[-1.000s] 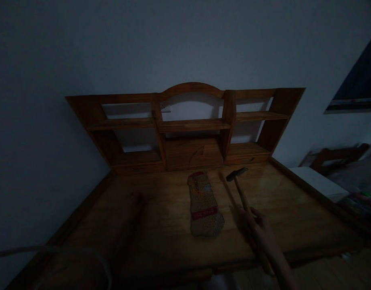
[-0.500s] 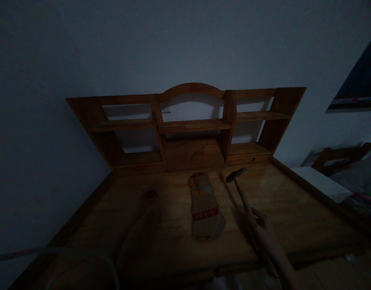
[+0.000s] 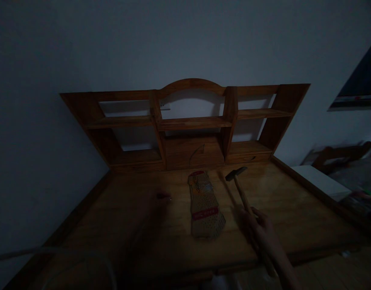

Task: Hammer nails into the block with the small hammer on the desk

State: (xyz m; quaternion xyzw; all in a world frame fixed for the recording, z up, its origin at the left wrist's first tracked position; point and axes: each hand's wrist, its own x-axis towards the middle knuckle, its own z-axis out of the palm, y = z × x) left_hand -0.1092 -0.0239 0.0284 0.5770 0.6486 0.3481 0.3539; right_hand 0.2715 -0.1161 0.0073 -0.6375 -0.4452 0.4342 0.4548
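Observation:
In my right hand (image 3: 258, 223) is a hammer (image 3: 241, 193), gripped by its wooden handle with the dark metal head up and away from me, over the right half of the desk. My left hand (image 3: 160, 196) is in deep shadow left of centre, fingers drawn together. A tiny bright speck shows at its fingertips, too small to name. Between the hands a flattened piece of printed cardboard (image 3: 205, 205) with red bands and torn edges lies on the wooden desktop (image 3: 179, 249).
A wooden shelf unit (image 3: 194, 124) with open compartments stands along the desk's back, against the wall. Raised rims edge the desk's sides. A pale cable-like loop (image 3: 52, 250) crosses the lower left. To the right are a white surface (image 3: 320, 181) and a wooden chair back (image 3: 342, 155).
My left hand has moved right, closer to the cardboard, and the bright speck now shows at its fingertips. My right hand and the hammer stay nearly still.

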